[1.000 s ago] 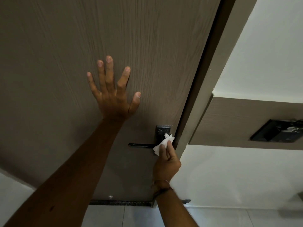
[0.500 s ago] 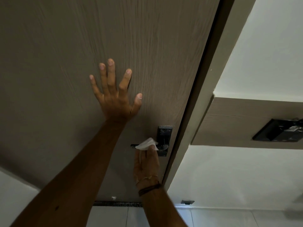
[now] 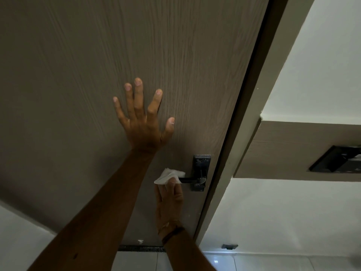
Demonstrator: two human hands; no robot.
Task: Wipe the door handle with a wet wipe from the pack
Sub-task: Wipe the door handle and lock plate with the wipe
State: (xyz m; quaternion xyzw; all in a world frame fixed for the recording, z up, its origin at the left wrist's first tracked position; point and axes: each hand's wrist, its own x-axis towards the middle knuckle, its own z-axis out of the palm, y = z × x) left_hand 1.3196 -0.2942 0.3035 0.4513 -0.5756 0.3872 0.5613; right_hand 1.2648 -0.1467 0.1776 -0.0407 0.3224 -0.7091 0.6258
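A dark metal door handle (image 3: 192,179) with a tall backplate (image 3: 201,165) sits near the right edge of a brown wood-grain door (image 3: 78,75). My right hand (image 3: 169,200) holds a white wet wipe (image 3: 168,176) pressed over the free left end of the lever, which the wipe hides. My left hand (image 3: 142,122) lies flat on the door above and left of the handle, fingers spread, holding nothing. The wipe pack is not in view.
The door frame (image 3: 259,106) runs diagonally right of the handle. Beyond it is a white wall with a brown panel (image 3: 293,149) carrying a black box-like fitting (image 3: 336,162). A dark threshold strip (image 3: 140,248) and pale floor tiles lie below.
My right hand has slid the wipe leftwards along the lever, from the backplate to the lever's free end. My left hand has stayed flat on the door.
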